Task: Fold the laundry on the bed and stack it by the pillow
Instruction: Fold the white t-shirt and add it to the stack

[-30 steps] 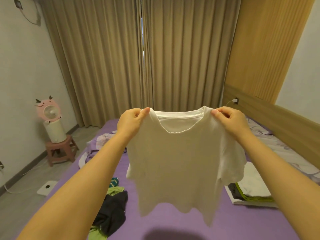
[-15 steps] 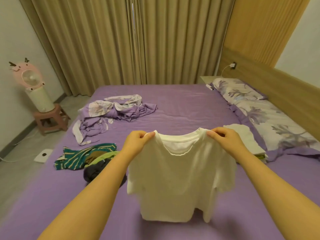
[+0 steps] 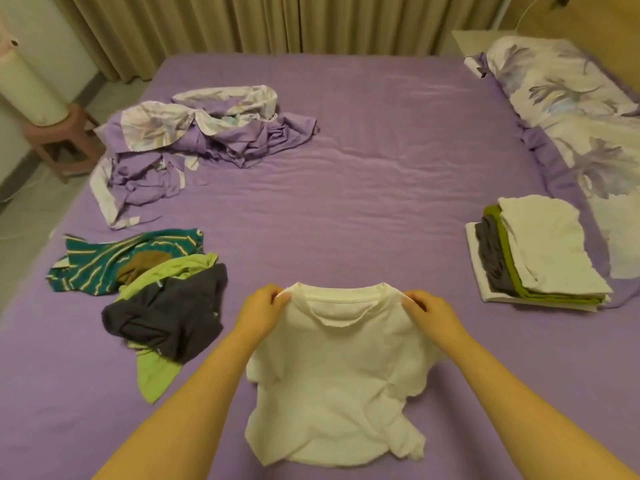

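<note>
A white T-shirt (image 3: 341, 382) lies on the purple bed (image 3: 363, 174), collar away from me and hem crumpled near me. My left hand (image 3: 261, 311) pinches its left shoulder and my right hand (image 3: 427, 311) pinches its right shoulder. At the right, a stack of folded clothes (image 3: 540, 251) rests beside the floral pillow (image 3: 581, 109). A heap of unfolded clothes (image 3: 156, 296), dark grey, green and striped teal, sits to the left of the shirt.
A rumpled purple and floral sheet (image 3: 194, 133) lies at the far left of the bed. A pink stool (image 3: 62, 143) carrying a white cylinder stands on the floor at the left. Curtains hang behind the bed, and a nightstand (image 3: 474, 39) stands at the far right.
My hands have come down from chest height, and the white T-shirt that hung in the air now lies on the bed. The view has tilted downward.
</note>
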A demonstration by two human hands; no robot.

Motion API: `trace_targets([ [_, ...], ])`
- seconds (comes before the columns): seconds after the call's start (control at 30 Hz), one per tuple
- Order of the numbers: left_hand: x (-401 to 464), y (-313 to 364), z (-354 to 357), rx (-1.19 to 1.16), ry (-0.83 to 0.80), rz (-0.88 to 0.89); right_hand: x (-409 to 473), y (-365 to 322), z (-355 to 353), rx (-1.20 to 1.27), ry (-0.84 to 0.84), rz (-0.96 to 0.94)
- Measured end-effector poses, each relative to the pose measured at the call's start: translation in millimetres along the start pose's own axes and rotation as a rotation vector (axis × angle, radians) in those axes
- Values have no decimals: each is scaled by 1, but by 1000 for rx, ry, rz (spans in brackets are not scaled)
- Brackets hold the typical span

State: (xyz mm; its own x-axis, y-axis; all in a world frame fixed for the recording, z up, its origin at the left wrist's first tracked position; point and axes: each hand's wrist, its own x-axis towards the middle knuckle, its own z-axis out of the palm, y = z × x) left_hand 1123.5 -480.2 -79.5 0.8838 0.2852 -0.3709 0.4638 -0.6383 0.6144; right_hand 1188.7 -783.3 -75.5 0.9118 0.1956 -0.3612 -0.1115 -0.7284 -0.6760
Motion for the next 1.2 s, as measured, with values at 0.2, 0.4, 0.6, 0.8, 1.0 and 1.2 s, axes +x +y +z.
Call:
trace_targets([
  [0.2,59,-26,34,90,9,-73,77,35,28,-106,-9,79],
  [0.4,124,-25,44,176,89,-2,142,43,44,-199,24,87],
  [0.6,201,-17,51,254,219,52,209,38,46,-191,207,40],
  [0.8,251,-30,67,495,201,-54,261,45,72,-226,49,18],
  [1.0,239,-2,136,447,186,512,254,91,74,-143,107,101],
  [1.2,230,42,225,628,-302,732,225,123,63,-278,33,61],
])
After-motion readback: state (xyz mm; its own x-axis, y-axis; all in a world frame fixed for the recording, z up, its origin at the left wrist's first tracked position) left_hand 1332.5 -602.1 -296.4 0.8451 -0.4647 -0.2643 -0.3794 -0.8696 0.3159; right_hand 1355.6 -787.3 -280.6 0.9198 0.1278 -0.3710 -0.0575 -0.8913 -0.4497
